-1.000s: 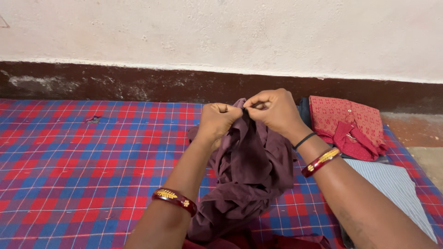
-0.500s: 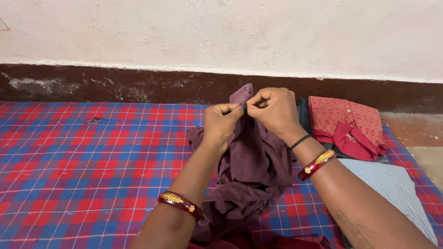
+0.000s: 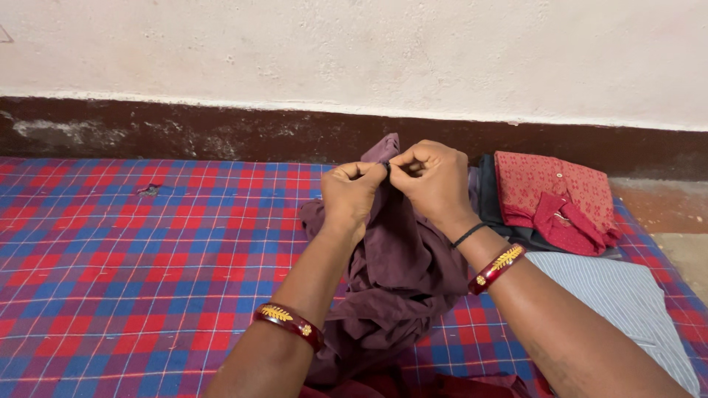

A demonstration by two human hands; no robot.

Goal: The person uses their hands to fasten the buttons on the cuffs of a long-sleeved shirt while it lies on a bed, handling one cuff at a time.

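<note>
Item: crumpled maroon cotton garment, raised off the red-and-blue checked cloth. Our left hand and right hand pinch its top edge together; since a second ago, they have drawn closer.

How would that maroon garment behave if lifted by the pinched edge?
Likely floppy: the maroon garment droops in loose folds below both hands. Probably light, since fingertip pinches hold it up. It should drag rather than slide over the checked sheet.
</note>
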